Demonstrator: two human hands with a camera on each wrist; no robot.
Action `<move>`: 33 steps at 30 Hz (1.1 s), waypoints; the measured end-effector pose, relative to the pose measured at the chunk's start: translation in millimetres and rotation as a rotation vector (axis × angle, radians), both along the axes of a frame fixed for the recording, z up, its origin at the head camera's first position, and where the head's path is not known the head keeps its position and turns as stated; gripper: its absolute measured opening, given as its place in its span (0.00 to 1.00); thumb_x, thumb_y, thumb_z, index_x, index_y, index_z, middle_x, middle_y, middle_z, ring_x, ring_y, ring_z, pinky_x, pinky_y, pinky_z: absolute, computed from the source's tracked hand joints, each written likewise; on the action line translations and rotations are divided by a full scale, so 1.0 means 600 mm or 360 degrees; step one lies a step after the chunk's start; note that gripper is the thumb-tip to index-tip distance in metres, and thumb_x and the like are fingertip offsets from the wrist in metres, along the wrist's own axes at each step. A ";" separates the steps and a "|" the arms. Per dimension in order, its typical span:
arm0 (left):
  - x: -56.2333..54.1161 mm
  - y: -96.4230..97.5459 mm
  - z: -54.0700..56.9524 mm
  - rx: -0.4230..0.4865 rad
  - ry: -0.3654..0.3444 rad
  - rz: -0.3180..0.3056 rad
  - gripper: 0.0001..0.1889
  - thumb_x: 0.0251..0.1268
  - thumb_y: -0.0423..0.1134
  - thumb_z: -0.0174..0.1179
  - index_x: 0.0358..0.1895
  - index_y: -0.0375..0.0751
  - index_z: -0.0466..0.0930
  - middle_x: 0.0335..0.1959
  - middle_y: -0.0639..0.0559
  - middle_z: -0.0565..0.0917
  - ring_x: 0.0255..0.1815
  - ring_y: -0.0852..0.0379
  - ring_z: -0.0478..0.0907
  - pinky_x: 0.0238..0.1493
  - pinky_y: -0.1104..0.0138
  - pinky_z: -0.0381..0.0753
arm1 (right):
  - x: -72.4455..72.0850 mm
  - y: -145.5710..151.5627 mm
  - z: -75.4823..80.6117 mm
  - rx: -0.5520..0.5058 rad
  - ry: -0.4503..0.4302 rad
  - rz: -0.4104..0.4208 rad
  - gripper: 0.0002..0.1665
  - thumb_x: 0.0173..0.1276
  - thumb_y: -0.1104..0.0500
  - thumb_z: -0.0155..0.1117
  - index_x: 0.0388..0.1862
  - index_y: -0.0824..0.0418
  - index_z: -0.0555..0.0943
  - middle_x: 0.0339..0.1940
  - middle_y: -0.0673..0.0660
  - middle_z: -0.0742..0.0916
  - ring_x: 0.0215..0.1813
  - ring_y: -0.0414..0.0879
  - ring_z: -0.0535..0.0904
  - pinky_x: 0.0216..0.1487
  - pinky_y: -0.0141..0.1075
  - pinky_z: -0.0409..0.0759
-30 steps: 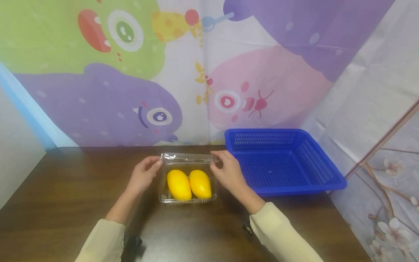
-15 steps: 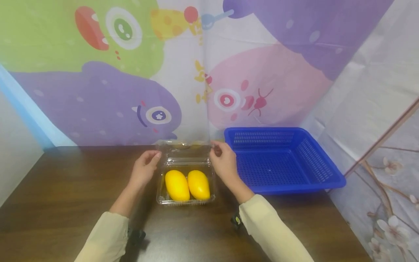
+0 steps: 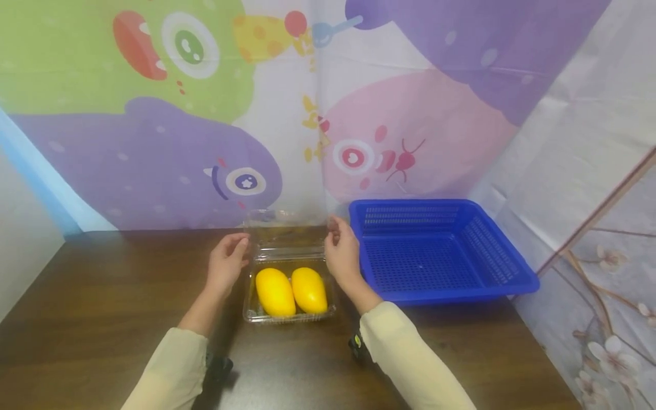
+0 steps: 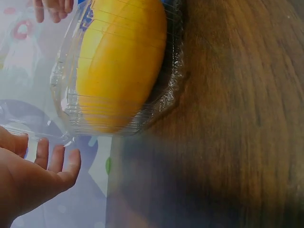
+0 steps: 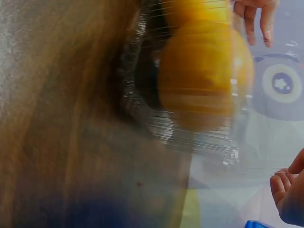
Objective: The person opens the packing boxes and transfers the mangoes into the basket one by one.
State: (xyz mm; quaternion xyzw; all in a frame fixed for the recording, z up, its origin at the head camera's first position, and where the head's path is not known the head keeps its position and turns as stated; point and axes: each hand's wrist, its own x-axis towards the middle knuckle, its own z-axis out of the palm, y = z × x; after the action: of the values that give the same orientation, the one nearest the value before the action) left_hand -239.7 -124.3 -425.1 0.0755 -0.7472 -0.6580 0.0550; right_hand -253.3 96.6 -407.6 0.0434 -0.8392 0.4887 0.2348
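Left hand (image 3: 225,263): fingers loosely spread beside lid (image 3: 286,230); right hand (image 3: 343,250): fingers curved at its right edge, pinch unclear. Box (image 3: 289,320), lid up, sits lower centre of frame, mangoes (image 3: 275,291) inside. Even guidance on both sides should prevent tipping.

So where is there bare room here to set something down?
Bare wooden tabletop lies left of the left hand and between the sleeves, in front of the clear clamshell. The blue basket is empty. It's crowded at the clamshell: two mangoes inside, hands either side.

Two yellow mangoes (image 3: 275,292) side by side in an open, clear container (image 3: 254,315)
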 end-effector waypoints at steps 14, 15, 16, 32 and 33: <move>-0.015 -0.002 -0.014 0.0067 -0.0087 -0.0011 0.17 0.72 0.35 0.47 0.60 0.32 0.68 0.55 0.36 0.73 0.42 0.58 0.76 0.47 0.60 0.83 | -0.016 -0.012 -0.034 0.0114 -0.0054 -0.0097 0.23 0.68 0.70 0.49 0.63 0.66 0.69 0.45 0.64 0.81 0.47 0.55 0.78 0.50 0.46 0.79; -0.016 -0.002 -0.014 0.0070 -0.0090 -0.0008 0.17 0.72 0.35 0.47 0.60 0.32 0.68 0.55 0.36 0.73 0.41 0.58 0.76 0.47 0.61 0.83 | -0.018 -0.013 -0.035 0.0117 -0.0050 -0.0102 0.23 0.68 0.70 0.49 0.62 0.66 0.69 0.44 0.64 0.81 0.46 0.55 0.78 0.50 0.46 0.79; -0.016 -0.002 -0.014 0.0072 -0.0091 -0.0006 0.17 0.71 0.34 0.47 0.60 0.32 0.68 0.55 0.36 0.73 0.42 0.58 0.76 0.47 0.61 0.83 | -0.019 -0.014 -0.036 0.0120 -0.0045 -0.0108 0.23 0.68 0.70 0.49 0.62 0.67 0.69 0.44 0.64 0.81 0.46 0.55 0.78 0.49 0.46 0.79; -0.029 -0.012 -0.022 0.0061 -0.0195 -0.0040 0.20 0.71 0.35 0.49 0.62 0.33 0.68 0.48 0.40 0.75 0.38 0.59 0.75 0.38 0.70 0.84 | -0.037 -0.018 -0.054 0.0259 -0.0208 -0.0171 0.23 0.67 0.69 0.51 0.62 0.68 0.71 0.33 0.61 0.78 0.35 0.50 0.71 0.41 0.42 0.76; -0.029 -0.012 -0.023 0.0066 -0.0205 -0.0039 0.20 0.71 0.35 0.49 0.62 0.33 0.68 0.50 0.38 0.75 0.38 0.59 0.75 0.38 0.71 0.84 | -0.037 -0.019 -0.054 0.0262 -0.0212 -0.0171 0.23 0.67 0.69 0.51 0.62 0.68 0.71 0.33 0.61 0.78 0.35 0.51 0.72 0.42 0.42 0.76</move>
State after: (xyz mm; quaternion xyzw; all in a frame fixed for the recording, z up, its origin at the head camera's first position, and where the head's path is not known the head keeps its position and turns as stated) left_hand -257.2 -131.4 -438.8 0.1097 -0.7364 -0.6676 -0.0028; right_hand -275.5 85.0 -440.3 -0.0150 -0.8913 0.4066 0.2000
